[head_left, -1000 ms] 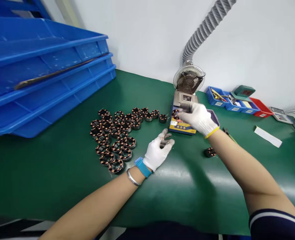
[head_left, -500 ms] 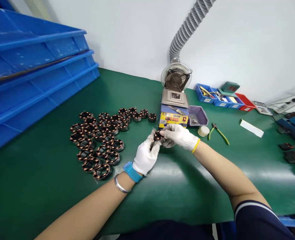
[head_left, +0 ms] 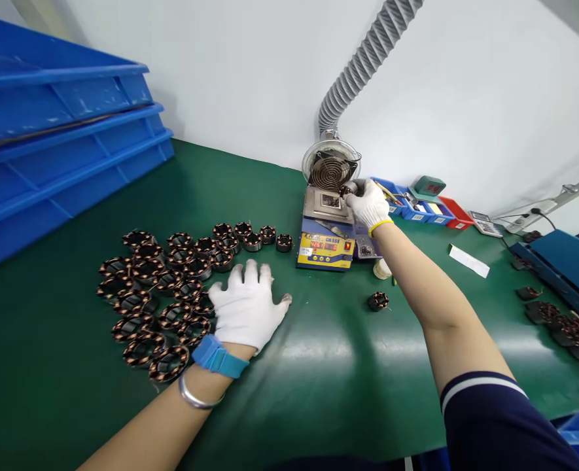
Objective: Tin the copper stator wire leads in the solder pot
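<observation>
My left hand (head_left: 247, 304), in a white glove, lies palm down on the green mat with its fingers spread, holding nothing. Beside it, partly under the fingertips, is a group of copper-wound motor stators (head_left: 169, 363). My gloved right hand (head_left: 370, 203) pinches a stator (head_left: 347, 190) at the right side of the solder pot (head_left: 322, 208); fingers partly hide this stator. The pot has a yellow and blue front with a red lit display. A single stator (head_left: 378, 301) sits on the mat left of my right forearm.
Behind the pot stands a round fan guard (head_left: 331, 171) with a grey hose (head_left: 362, 55). Stacked blue crates (head_left: 68, 157) fill the left side. Small blue bins (head_left: 414, 209) and a red bin (head_left: 456, 212) line the wall. More stators (head_left: 564, 330) lie far right. A white jar (head_left: 381, 268) stands beside the forearm.
My left hand has let go of the stator and moved left onto the mat, fingers spread. My right hand has carried a stator up to the pot. The view has shifted.
</observation>
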